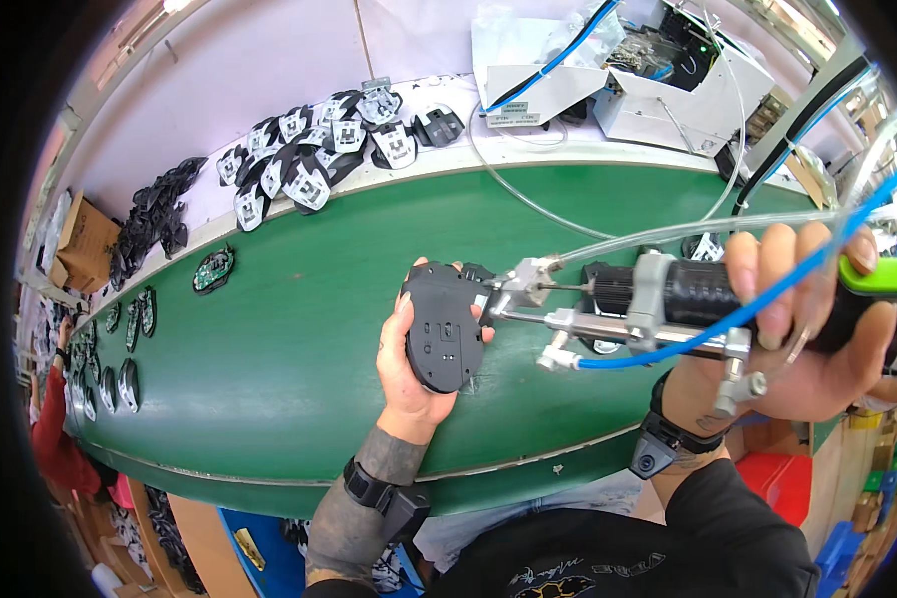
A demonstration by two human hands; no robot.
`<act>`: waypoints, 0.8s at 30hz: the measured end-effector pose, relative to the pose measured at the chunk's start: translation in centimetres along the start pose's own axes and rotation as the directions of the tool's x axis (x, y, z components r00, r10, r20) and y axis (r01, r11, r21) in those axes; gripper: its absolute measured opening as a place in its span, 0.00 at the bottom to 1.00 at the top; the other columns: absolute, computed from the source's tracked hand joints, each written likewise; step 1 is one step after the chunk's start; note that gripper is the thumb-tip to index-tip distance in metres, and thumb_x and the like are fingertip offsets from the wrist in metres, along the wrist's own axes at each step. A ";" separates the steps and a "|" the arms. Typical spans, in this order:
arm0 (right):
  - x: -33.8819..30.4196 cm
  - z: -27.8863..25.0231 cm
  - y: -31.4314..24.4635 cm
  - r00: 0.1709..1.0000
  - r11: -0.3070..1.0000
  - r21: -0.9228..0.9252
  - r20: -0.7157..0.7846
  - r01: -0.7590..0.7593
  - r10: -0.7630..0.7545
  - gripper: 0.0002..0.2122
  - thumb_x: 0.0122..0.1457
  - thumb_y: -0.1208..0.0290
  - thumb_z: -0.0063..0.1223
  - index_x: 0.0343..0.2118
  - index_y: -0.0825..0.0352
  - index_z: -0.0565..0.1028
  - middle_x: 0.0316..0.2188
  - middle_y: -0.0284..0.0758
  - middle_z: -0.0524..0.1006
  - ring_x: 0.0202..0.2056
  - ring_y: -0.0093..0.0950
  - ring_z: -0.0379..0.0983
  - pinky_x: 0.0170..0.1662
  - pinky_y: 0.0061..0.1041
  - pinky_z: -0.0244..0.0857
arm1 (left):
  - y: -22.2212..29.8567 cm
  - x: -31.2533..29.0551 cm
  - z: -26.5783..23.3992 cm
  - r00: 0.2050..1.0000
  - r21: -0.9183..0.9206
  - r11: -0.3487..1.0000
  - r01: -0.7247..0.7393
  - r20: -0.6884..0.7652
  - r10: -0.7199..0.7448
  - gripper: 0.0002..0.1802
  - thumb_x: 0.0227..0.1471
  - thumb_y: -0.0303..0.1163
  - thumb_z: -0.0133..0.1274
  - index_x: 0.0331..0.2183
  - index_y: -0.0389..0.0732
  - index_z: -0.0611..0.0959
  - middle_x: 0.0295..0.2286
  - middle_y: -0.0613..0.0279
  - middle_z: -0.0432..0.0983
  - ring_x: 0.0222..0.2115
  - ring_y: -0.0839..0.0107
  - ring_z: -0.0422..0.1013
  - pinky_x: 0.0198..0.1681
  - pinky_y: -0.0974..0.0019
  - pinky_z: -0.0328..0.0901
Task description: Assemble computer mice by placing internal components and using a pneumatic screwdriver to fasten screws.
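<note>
In the head view, the left hand (401,379) is at the centre of the frame, cupped around a black mouse (444,329), with the thumb along its left edge and fingertips showing past its right edge. The mouse lies flat side up, its small slots and holes facing the camera.

At the right of the frame, the right hand (817,377) is wrapped around a driver (703,289), which lies nearly level and points left. Its metal nose (528,282) is at the mouse's upper right edge; from this angle I cannot tell whether the two touch. A blue hose (658,354) runs from the driver's lower side across the hand, and a clear tube (668,231) runs above it.

Below them is a green belt (299,329). On it, a circuit board (214,269) lies left of centre, and more mouse parts (128,384) stand in rows at the far left.

Along the ledge at upper left are a cluster of shells (309,184), a heap of black parts (154,219) and a cardboard box (87,239). A white machine (668,110) sits at upper right, a red bin (775,483) at lower right. Another person's red sleeve (50,429) shows at the left rim.
</note>
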State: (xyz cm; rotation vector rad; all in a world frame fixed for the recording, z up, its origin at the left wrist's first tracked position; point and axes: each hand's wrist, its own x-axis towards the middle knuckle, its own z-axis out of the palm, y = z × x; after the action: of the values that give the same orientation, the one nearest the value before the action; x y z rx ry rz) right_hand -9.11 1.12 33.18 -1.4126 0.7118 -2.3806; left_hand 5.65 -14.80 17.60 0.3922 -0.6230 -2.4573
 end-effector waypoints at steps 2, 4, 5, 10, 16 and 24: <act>0.2 -0.1 1.0 0.998 0.998 0.050 0.062 -0.027 0.024 0.15 0.61 0.58 0.42 0.44 0.64 0.64 0.23 0.29 0.66 0.24 0.23 0.64 0.36 0.27 0.55 | 0.0 -0.1 -0.5 0.996 -0.055 0.997 0.052 0.075 -0.048 0.30 0.57 0.44 0.41 0.59 0.46 0.59 0.53 0.52 0.62 0.41 0.59 0.71 0.40 0.50 0.72; 0.1 -0.1 1.4 0.998 0.998 0.060 0.064 -0.011 0.007 0.16 0.62 0.58 0.41 0.45 0.64 0.64 0.24 0.30 0.67 0.25 0.24 0.65 0.35 0.28 0.55 | -0.2 -0.3 -0.6 0.995 -0.062 0.997 0.056 0.089 -0.051 0.31 0.56 0.44 0.42 0.59 0.45 0.59 0.53 0.51 0.62 0.41 0.59 0.71 0.40 0.49 0.72; 0.2 -0.1 1.3 0.998 0.998 0.057 0.066 -0.007 0.004 0.16 0.62 0.58 0.41 0.45 0.64 0.64 0.24 0.30 0.67 0.25 0.24 0.65 0.35 0.28 0.55 | -0.3 -0.3 -0.4 0.993 -0.073 0.995 0.063 0.109 -0.055 0.32 0.56 0.44 0.42 0.59 0.45 0.59 0.54 0.51 0.61 0.41 0.58 0.72 0.40 0.49 0.72; 0.1 -0.3 1.5 0.999 0.999 0.042 0.040 -0.017 0.015 0.15 0.62 0.59 0.40 0.44 0.64 0.63 0.24 0.31 0.67 0.26 0.25 0.66 0.35 0.29 0.56 | -0.5 -0.3 -0.3 0.983 -0.074 0.995 0.068 0.178 -0.054 0.34 0.55 0.45 0.44 0.60 0.45 0.57 0.54 0.49 0.61 0.41 0.57 0.71 0.40 0.49 0.72; 0.2 0.0 1.4 0.998 0.995 0.092 0.038 -0.044 0.040 0.14 0.61 0.59 0.43 0.43 0.63 0.63 0.23 0.30 0.67 0.25 0.25 0.66 0.35 0.28 0.56 | -0.4 -0.4 0.1 0.978 -0.133 0.987 0.095 0.195 -0.068 0.35 0.54 0.45 0.45 0.60 0.45 0.57 0.55 0.48 0.60 0.41 0.56 0.71 0.40 0.48 0.72; -0.2 1.0 1.1 0.999 0.997 0.072 -0.047 -0.017 0.020 0.16 0.61 0.58 0.46 0.44 0.64 0.63 0.21 0.28 0.64 0.23 0.22 0.63 0.35 0.26 0.55 | 0.6 -0.2 -0.2 0.984 -0.089 0.994 0.071 0.171 -0.055 0.32 0.54 0.44 0.45 0.59 0.46 0.59 0.53 0.50 0.62 0.40 0.55 0.71 0.41 0.48 0.71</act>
State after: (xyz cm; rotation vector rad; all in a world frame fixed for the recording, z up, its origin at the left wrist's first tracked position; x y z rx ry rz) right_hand -8.16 0.01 32.88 -1.3190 0.6411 -2.4081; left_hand 6.14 -15.15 17.75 0.1699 -0.5678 -2.5875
